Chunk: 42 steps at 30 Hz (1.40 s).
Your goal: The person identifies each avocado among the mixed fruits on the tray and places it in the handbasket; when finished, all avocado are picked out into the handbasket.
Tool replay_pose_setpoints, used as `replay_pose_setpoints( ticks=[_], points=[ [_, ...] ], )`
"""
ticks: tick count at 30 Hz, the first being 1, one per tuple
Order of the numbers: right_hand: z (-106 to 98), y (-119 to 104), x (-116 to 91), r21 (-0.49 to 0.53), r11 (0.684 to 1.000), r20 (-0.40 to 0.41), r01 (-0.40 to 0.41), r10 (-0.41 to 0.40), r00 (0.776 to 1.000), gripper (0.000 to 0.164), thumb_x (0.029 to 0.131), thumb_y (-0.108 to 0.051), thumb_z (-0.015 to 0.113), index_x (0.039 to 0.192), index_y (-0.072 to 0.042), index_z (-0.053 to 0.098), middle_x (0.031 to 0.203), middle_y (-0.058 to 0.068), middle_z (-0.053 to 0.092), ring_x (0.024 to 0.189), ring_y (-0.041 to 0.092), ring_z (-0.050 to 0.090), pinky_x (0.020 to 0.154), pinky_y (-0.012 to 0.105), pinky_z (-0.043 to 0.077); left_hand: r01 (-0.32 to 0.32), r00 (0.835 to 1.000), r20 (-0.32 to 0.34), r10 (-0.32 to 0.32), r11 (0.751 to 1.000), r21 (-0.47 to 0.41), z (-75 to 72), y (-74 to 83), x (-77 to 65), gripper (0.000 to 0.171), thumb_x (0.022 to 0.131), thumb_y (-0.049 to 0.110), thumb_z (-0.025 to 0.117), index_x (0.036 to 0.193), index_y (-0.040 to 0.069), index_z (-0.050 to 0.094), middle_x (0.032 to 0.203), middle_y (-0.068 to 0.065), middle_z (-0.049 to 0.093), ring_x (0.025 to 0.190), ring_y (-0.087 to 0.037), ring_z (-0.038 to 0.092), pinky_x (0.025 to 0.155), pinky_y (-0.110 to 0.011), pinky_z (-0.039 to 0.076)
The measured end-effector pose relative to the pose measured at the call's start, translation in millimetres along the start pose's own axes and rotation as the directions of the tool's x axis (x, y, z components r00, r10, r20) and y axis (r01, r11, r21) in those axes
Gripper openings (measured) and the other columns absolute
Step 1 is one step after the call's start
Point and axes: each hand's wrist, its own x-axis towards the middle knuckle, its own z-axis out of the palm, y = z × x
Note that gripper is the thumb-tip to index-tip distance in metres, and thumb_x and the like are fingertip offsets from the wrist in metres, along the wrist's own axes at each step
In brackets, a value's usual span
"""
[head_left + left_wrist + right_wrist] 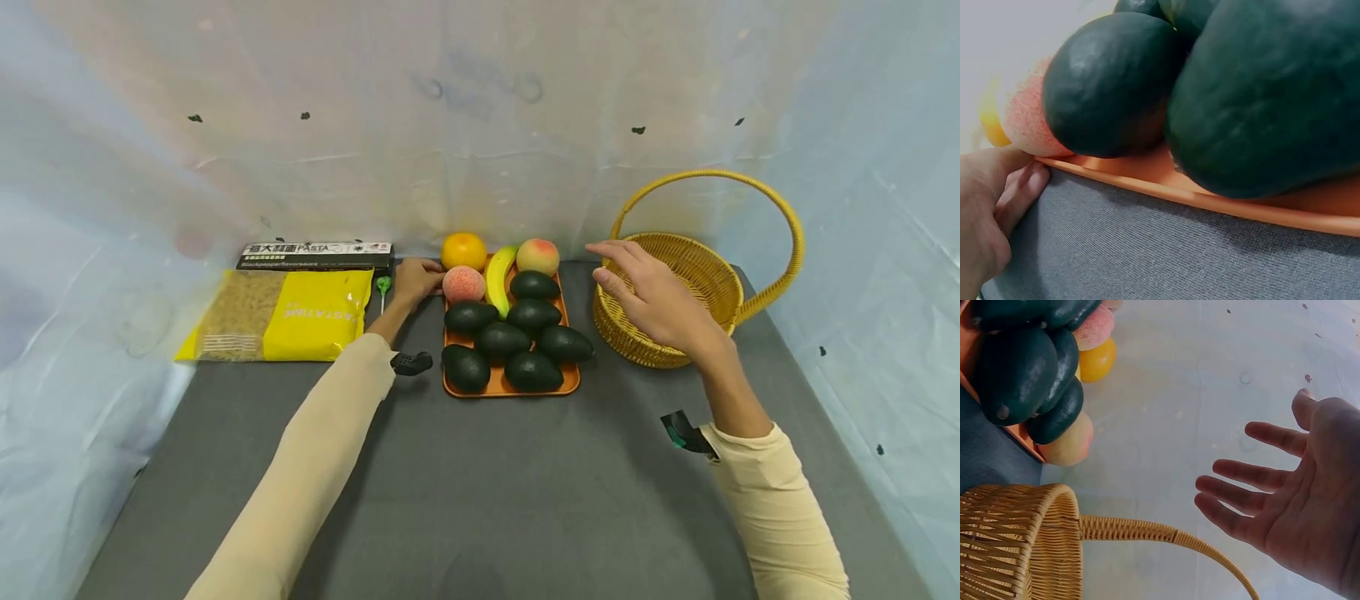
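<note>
Reaching with the left hand [416, 282] to the left edge of the flat orange rectangular tray [498, 383], beside the fuzzy pink round peach [463, 285]; cannot tell whether gripping or merely touching, with fingers partly hidden. Holding nothing with the right hand [652, 296], near the yellow woven basket [637, 342], with fingers outstretched. Already gathered at the tray: dark-green egg-shaped avocados [502, 340], curved yellow banana [497, 279], that peach. Left off: shiny yellow pasta bag [307, 317]. Seemingly partway along; cannot tell how much remains.
</note>
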Motion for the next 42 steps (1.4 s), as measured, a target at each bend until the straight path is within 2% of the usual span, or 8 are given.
replay_pose_setpoints(
  ticks=[4, 11, 15, 18, 26, 33, 35, 42],
  points=[
    [5.2, -1.6, 0.0, -0.008, 1.0, 0.037, 0.015, -0.014, 0.999, 0.049, 0.113, -0.04, 0.042, 0.154, -0.013, 0.05, 0.152, 0.014, 0.054, 0.139, 0.037, 0.053, 0.115, 0.06, 0.041, 0.009, 1.0, -0.019, -0.009, 1.0, -0.014, 2.0, -3.2, -1.3, 0.026, 0.093, 0.014, 0.078, 0.112, -0.004, 0.079, 0.11, -0.029, 0.077, 0.054, 0.005, 0.065, 0.058, -0.017, 0.059],
    [20.0, -1.5, -2.7, 0.015, 1.0, 0.08, 0.02, -0.021, 0.997, 0.048, 0.112, -0.039, 0.044, 0.152, -0.013, 0.052, 0.149, 0.012, 0.057, 0.136, 0.033, 0.057, 0.113, 0.056, 0.044, -0.063, 0.997, -0.054, 0.064, 0.998, 0.026, 4.5, -6.2, -4.0, 0.026, 0.093, 0.017, 0.078, 0.109, -0.003, 0.08, 0.108, -0.025, 0.078, 0.056, 0.007, 0.063, 0.059, -0.014, 0.056],
    [28.5, -0.3, -4.7, 0.017, 1.0, 0.105, 0.026, -0.028, 0.994, 0.046, 0.112, -0.037, 0.047, 0.15, -0.012, 0.054, 0.147, 0.011, 0.061, 0.13, 0.031, 0.06, 0.11, 0.053, 0.047, -0.051, 0.998, -0.036, 0.049, 0.998, -0.032, 3.6, -7.7, -4.1, 0.025, 0.092, 0.013, 0.078, 0.11, -0.006, 0.078, 0.11, -0.028, 0.077, 0.056, 0.007, 0.064, 0.059, -0.012, 0.056],
    [31.5, 1.4, -4.8, 0.002, 0.999, 0.112, 0.046, -0.046, 0.993, 0.045, 0.111, -0.034, 0.049, 0.148, -0.01, 0.056, 0.141, 0.013, 0.064, 0.119, 0.029, 0.064, 0.104, 0.052, 0.049, -0.062, 0.997, -0.041, 0.061, 0.998, -0.032, 2.4, -8.6, -3.5, 0.026, 0.092, 0.013, 0.079, 0.111, -0.005, 0.078, 0.11, -0.028, 0.077, 0.057, 0.009, 0.063, 0.06, -0.012, 0.056],
    [45.9, 14.4, -10.2, -0.045, 0.998, 0.164, 0.049, -0.041, 0.986, 0.044, 0.108, -0.03, 0.058, 0.147, -0.009, 0.058, 0.142, 0.015, 0.063, 0.125, 0.032, 0.064, 0.104, 0.054, 0.051, -0.086, 0.994, -0.06, 0.09, 0.994, 0.07, 2.8, -12.7, -3.4, 0.027, 0.092, 0.022, 0.08, 0.109, 0.0, 0.08, 0.105, -0.022, 0.08, 0.06, 0.009, 0.061, 0.061, -0.01, 0.053],
    [56.5, 25.8, -14.5, -0.059, 0.995, 0.171, 0.076, -0.065, 0.983, 0.051, 0.102, -0.027, 0.069, 0.148, -0.01, 0.057, 0.143, 0.016, 0.061, 0.123, 0.033, 0.064, 0.102, 0.054, 0.053, -0.098, 0.991, -0.078, 0.109, 0.985, 0.139, 4.7, -7.0, -3.8, 0.028, 0.091, 0.026, 0.08, 0.107, 0.003, 0.082, 0.104, -0.018, 0.081, 0.087, -0.023, 0.076, 0.07, -0.015, 0.053],
    [59.6, 27.7, -14.4, -0.052, 0.995, 0.187, 0.082, -0.071, 0.98, 0.054, 0.1, -0.026, 0.072, 0.148, -0.009, 0.056, 0.146, 0.018, 0.058, 0.126, 0.035, 0.063, 0.104, 0.055, 0.053, -0.096, 0.991, -0.083, 0.108, 0.986, 0.138, 4.6, -7.0, -4.3, 0.027, 0.091, 0.025, 0.08, 0.107, 0.003, 0.082, 0.103, -0.017, 0.081, 0.089, -0.025, 0.077, 0.07, -0.015, 0.053],
    [74.5, 36.1, -13.1, -0.015, 0.993, 0.231, 0.113, -0.106, 0.967, 0.062, 0.094, -0.02, 0.079, 0.148, -0.003, 0.055, 0.148, 0.021, 0.056, 0.129, 0.04, 0.061, 0.104, 0.057, 0.052, -0.094, 0.991, -0.082, 0.105, 0.987, 0.129, 4.2, -11.5, -3.2, 0.028, 0.092, 0.026, 0.08, 0.108, 0.003, 0.082, 0.104, -0.018, 0.081, 0.068, 0.002, 0.066, 0.065, -0.011, 0.054]
  ],
)
